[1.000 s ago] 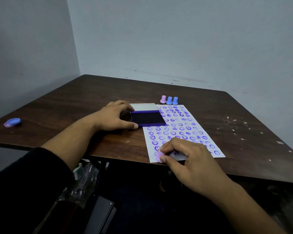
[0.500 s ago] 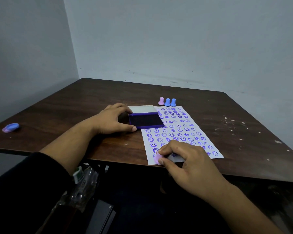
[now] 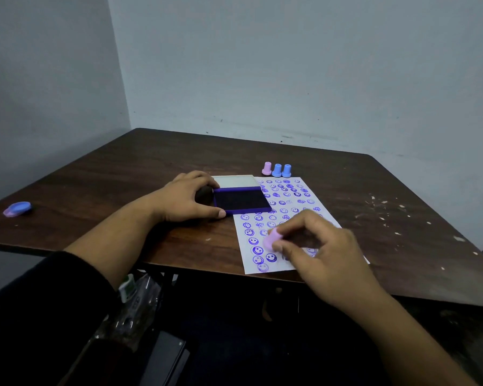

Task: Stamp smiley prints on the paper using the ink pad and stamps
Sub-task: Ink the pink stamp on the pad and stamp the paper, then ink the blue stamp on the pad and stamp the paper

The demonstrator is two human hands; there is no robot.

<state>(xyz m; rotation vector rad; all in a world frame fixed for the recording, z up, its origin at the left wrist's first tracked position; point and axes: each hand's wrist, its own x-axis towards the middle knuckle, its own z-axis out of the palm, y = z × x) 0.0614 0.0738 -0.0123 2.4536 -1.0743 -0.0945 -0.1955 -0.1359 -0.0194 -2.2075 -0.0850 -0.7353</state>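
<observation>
Near edge, lower centre-right of frame: your right hand (image 3: 322,254) is pinching a pink stamp (image 3: 272,239) between thumb and fingertips, tilted, its wide end facing lower left. It is sitting over the near left part of the paper (image 3: 279,218); I cannot tell whether it is touching the sheet.

The paper is lying white and rectangular at frame centre, angled, its near edge at the table (image 3: 123,176) edge. Rows of purple smiley prints are covering it; some are showing dark and crisp, others faint or smudged.

Left of centre: your left hand (image 3: 184,199) is lying curled against the left side of the ink pad (image 3: 241,201), thumb along its near edge, bracing it. The pad is sitting open, dark purple, its pale lid (image 3: 234,181) folded back behind it, overlapping the paper's far left corner.

Beyond the paper: one pink and two blue stamps (image 3: 277,169) are standing upright in a touching row.

Far left of frame: a blue and pink cap (image 3: 18,209) is lying apart.
</observation>
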